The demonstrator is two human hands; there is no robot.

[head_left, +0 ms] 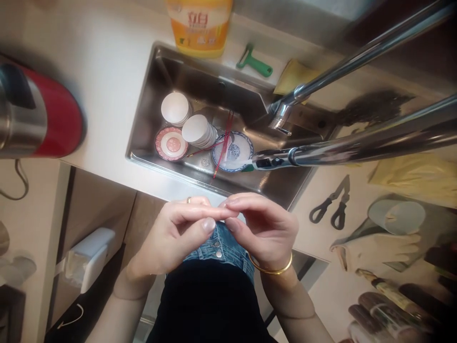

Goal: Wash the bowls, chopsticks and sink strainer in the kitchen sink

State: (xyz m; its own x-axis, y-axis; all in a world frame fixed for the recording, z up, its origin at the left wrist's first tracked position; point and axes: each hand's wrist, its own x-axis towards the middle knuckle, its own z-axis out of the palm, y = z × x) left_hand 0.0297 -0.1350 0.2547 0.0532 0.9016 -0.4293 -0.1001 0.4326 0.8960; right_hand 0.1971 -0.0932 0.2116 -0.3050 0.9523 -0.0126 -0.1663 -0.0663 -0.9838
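My left hand (pixel 174 233) and my right hand (pixel 262 228) meet in front of my waist, just below the sink's front rim (pixel 171 178). The fingertips of both press together in a pinch. Whatever lies between them is too small to make out. A ring sits on a left finger and a gold bangle (pixel 271 269) circles my right wrist. In the steel sink lie two stacks of white bowls (pixel 198 129), a red-patterned dish (pixel 171 144), a blue-patterned dish (pixel 233 151) and red chopsticks (pixel 224 143).
Two long steel tap spouts (pixel 357 150) reach over the sink from the right. A yellow detergent bottle (pixel 200 26) and green peeler (pixel 254 61) stand behind the sink. A red kettle (pixel 35 119) sits left. Scissors (pixel 330 207), gloves and bottles lie on the right counter.
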